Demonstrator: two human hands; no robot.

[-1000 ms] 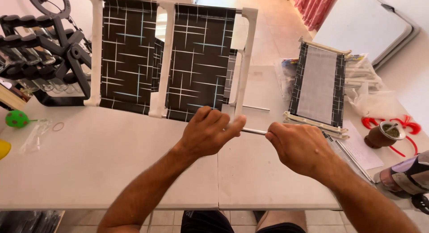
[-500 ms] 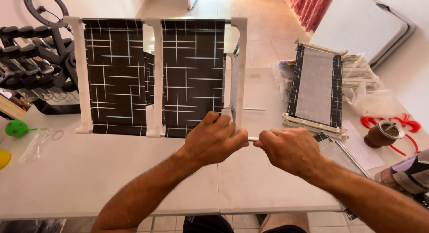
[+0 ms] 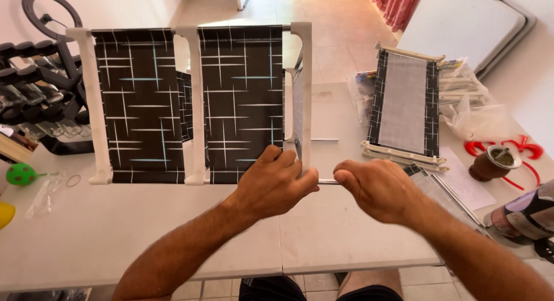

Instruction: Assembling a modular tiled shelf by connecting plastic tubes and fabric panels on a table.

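Two bare hands meet near the front middle of the white desk [image 3: 144, 232]. The left hand [image 3: 276, 182] is curled shut around the lower end of the rightmost white plastic post [image 3: 304, 93] of an upright folding rack of dark fabric panels with pale crossing lines [image 3: 190, 102], which stands on the desk just beyond the hands. The right hand [image 3: 375, 188] is closed into a loose fist, its fingertips pinching the end of a thin grey metal rod [image 3: 326, 181] that runs level between the two hands and reaches the foot of that post. Whether the rod is already seated in the post cannot be told, since the left hand covers the joint.

A second thin rod [image 3: 325, 140] lies flat on the desk just behind the hands. To the right, well apart from the upright rack, a folded stack of the same white-framed fabric panels [image 3: 404, 105] lies on the desk, with clear plastic bags [image 3: 473, 105] beside it. A brown gourd cup with a metal straw [image 3: 489, 162] stands near the right edge. At the far left sit a green ball [image 3: 22, 174] and a rubber band [image 3: 73, 180], with a black rack of dumbbells [image 3: 34, 87] behind them.
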